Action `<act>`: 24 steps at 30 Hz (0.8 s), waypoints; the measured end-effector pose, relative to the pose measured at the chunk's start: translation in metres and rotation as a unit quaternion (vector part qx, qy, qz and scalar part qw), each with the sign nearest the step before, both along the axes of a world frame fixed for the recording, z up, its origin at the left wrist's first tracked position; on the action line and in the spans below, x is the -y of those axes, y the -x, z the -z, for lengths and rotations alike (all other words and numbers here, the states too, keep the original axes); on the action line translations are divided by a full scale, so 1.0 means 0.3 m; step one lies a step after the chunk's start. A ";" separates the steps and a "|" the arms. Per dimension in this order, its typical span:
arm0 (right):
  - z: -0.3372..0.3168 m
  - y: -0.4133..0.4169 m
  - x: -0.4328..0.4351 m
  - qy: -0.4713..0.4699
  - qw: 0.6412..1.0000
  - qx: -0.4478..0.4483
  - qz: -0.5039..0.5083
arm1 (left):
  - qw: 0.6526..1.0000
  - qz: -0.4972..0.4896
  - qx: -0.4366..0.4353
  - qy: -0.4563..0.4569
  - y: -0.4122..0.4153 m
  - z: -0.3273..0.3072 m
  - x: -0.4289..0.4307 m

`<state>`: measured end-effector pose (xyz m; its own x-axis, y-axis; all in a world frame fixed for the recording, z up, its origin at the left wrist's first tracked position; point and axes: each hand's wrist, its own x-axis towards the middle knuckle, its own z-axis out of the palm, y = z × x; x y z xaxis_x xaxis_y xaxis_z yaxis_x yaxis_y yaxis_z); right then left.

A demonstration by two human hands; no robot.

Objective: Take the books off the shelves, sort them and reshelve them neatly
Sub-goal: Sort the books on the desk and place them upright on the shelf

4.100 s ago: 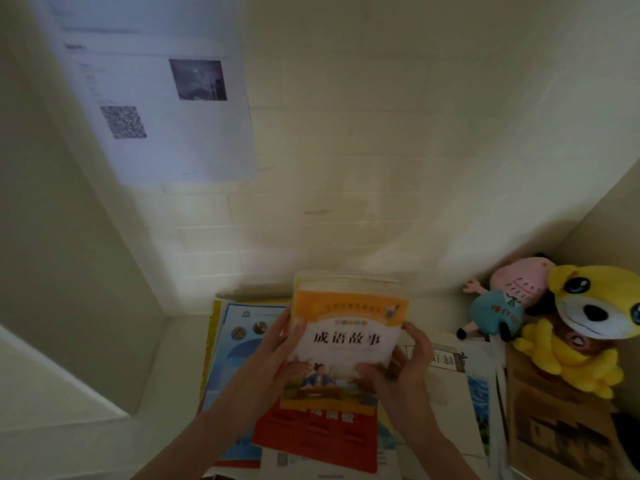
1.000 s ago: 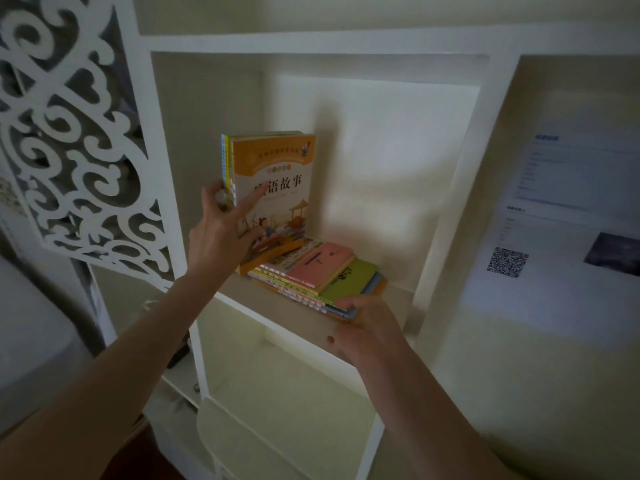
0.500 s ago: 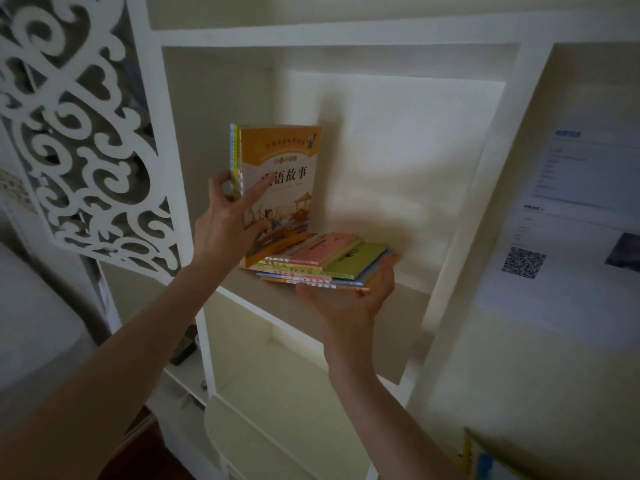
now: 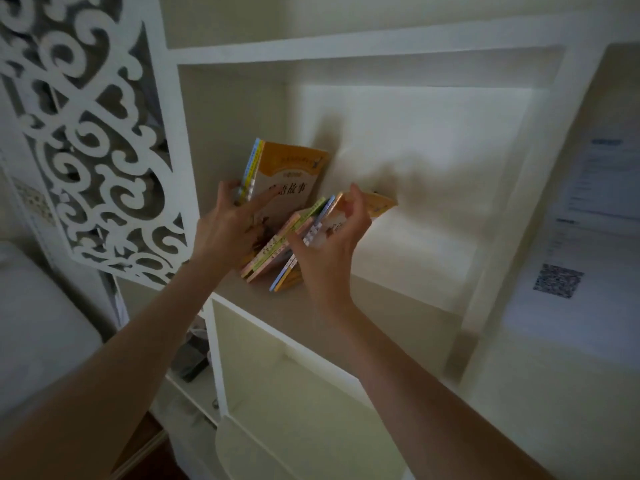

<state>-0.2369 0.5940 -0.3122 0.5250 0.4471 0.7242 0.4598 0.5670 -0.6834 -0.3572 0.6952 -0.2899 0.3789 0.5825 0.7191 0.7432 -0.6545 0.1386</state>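
An orange-covered book (image 4: 294, 171) stands nearly upright at the left end of the white shelf (image 4: 346, 317). My left hand (image 4: 228, 226) grips its spine edge, thumb behind and fingers across the cover. Beside it several thin books (image 4: 287, 244), pink, green, blue and orange, lean steeply on their edges against it. My right hand (image 4: 329, 247) grips the outermost of these, fingers curled over the top edge. Their lower edges rest on the shelf board.
A white carved fretwork panel (image 4: 90, 140) flanks the shelf on the left. Below lies another open compartment (image 4: 294, 386). To the right, a sheet with a QR code (image 4: 557, 280) hangs on the wall. A dark object (image 4: 190, 358) sits on a low shelf at left.
The thin books lay flat in a stack half a second ago with my right hand under their end; now they are tipped up on edge and lean toward the orange book.
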 end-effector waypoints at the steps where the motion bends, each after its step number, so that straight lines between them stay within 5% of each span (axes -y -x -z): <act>1: -0.003 -0.009 -0.015 0.001 1.000 0.016 -0.008 | 1.000 -0.003 0.008 0.004 0.009 0.003 -0.014; 11: -0.042 -0.019 -0.117 0.063 0.997 0.036 0.011 | 0.998 -0.007 0.061 0.034 0.035 0.022 -0.052; 19: -0.205 -0.020 -0.230 0.192 0.952 0.236 0.009 | 0.974 0.065 0.205 0.066 0.027 0.058 -0.043; 24: -0.128 -0.058 -0.205 0.225 0.929 0.293 0.006 | 0.988 0.088 0.102 0.075 -0.003 0.171 -0.019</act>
